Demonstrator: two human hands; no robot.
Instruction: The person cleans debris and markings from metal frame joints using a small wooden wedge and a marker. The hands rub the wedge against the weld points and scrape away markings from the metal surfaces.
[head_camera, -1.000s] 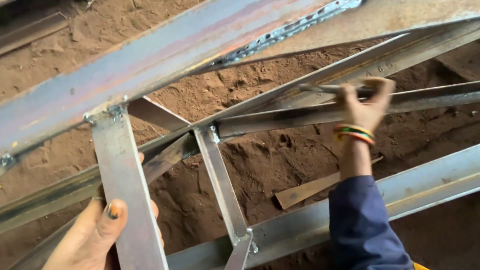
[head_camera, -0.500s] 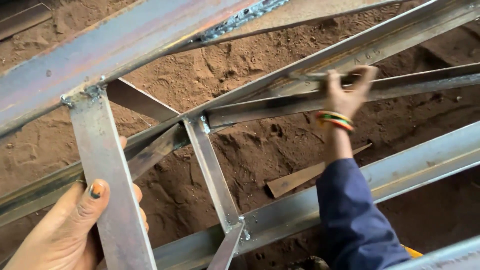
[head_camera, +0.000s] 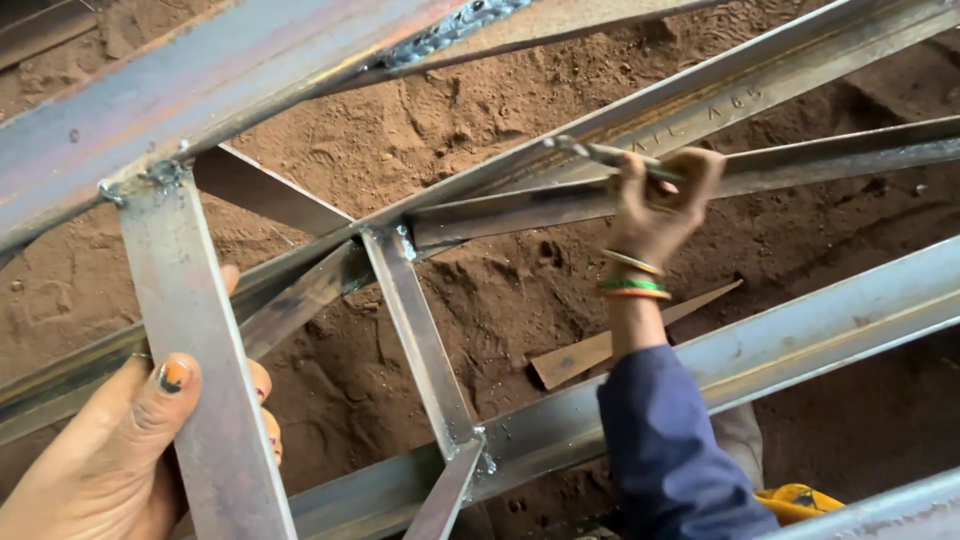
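Note:
A welded steel truss frame (head_camera: 780, 350) of grey angle bars crosses the whole view above reddish soil. My left hand (head_camera: 120, 450) grips a flat upright brace (head_camera: 190, 330) at the lower left, thumb on its face. My right hand (head_camera: 655, 205), with coloured bangles on the wrist and a blue sleeve, is closed on a thin metal rod (head_camera: 600, 155) held against a diagonal bar (head_camera: 820, 160) at the upper right. A rough weld bead (head_camera: 445, 30) shows on the top beam.
Loose red-brown soil (head_camera: 480, 140) with footprints lies under the frame. A flat scrap strip (head_camera: 590, 350) rests on the soil below my right wrist. A yellow object (head_camera: 800, 500) shows at the bottom right edge.
The view has shifted slightly down and left along the frame. My right hand stays on the thin rod at the diagonal bar; my left hand keeps its grip on the brace.

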